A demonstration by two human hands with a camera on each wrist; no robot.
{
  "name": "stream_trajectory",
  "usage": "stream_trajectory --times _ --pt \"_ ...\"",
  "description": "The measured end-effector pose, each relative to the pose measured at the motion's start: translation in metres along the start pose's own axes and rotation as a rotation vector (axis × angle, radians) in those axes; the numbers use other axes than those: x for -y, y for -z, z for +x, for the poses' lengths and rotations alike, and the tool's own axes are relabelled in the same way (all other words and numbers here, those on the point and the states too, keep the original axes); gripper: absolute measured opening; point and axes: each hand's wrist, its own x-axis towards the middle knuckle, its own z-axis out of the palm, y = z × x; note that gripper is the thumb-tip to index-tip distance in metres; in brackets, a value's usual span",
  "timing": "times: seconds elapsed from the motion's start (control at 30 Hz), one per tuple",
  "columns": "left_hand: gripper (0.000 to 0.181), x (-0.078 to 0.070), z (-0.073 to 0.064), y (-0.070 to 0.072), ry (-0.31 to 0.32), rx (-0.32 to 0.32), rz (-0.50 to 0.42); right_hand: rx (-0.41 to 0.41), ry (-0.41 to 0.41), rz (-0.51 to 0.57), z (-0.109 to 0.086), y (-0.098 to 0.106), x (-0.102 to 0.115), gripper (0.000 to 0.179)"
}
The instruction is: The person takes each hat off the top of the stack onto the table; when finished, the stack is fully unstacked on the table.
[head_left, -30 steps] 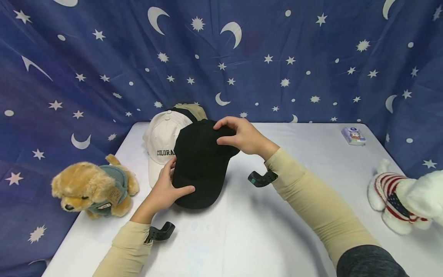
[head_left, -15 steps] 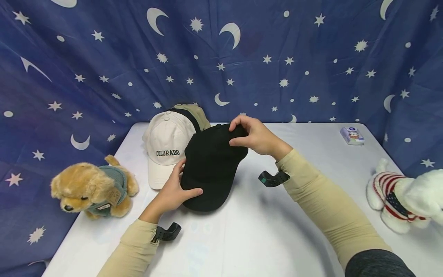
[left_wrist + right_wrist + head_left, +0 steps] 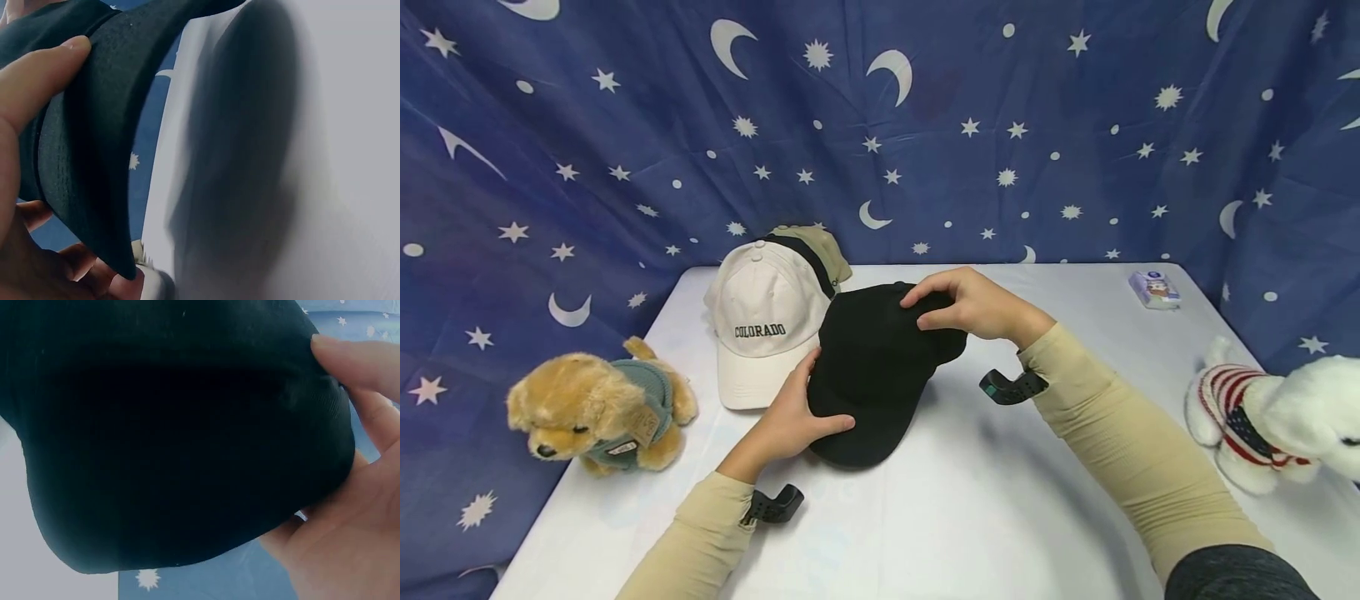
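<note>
A plain black baseball cap (image 3: 872, 367) is held between both hands, its brim toward me. My left hand (image 3: 786, 421) grips the cap's left side near the brim, thumb on top and fingers underneath. At the back of the crown, my right hand (image 3: 981, 308) pinches the fabric between thumb and fingers. In the left wrist view the brim (image 3: 100, 144) stands over its shadow on the white surface. The right wrist view is mostly filled by the dark crown (image 3: 175, 469). To the left lies a white cap (image 3: 767, 287) marked COLORADO, overlapping a tan-and-black cap (image 3: 816, 246).
On the white table (image 3: 955, 517), a golden plush dog (image 3: 602, 408) in a teal sweater sits at left. A white plush animal (image 3: 1262, 417) in a striped sweater is at right. A small purple packet (image 3: 1154, 290) lies at the back right, before a starry blue curtain (image 3: 955, 125).
Both hands have carried the black cap rightward and slightly toward me, away from the white cap. The white cap's whole COLORADO lettering has come into view.
</note>
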Motion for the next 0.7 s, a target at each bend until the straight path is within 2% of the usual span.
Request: stream_trajectory --times 0.17,0.33,0.5,0.7 --pt "0.115 -0.005 0.003 -0.007 0.0 0.01 0.002 -0.048 -0.002 0.033 -0.006 0.001 -0.002 0.021" --pt "0.111 -0.011 0.007 -0.013 -0.007 0.016 -0.034 -0.142 0.017 0.064 -0.01 0.005 -0.008 0.021" --pt "0.104 -0.014 0.008 -0.018 -0.009 0.048 -0.096 -0.243 0.019 0.135 -0.014 0.013 -0.014 0.023" --pt "0.093 -0.013 0.007 -0.023 -0.03 0.098 -0.145 -0.294 0.017 0.105 -0.02 0.023 -0.015 0.024"
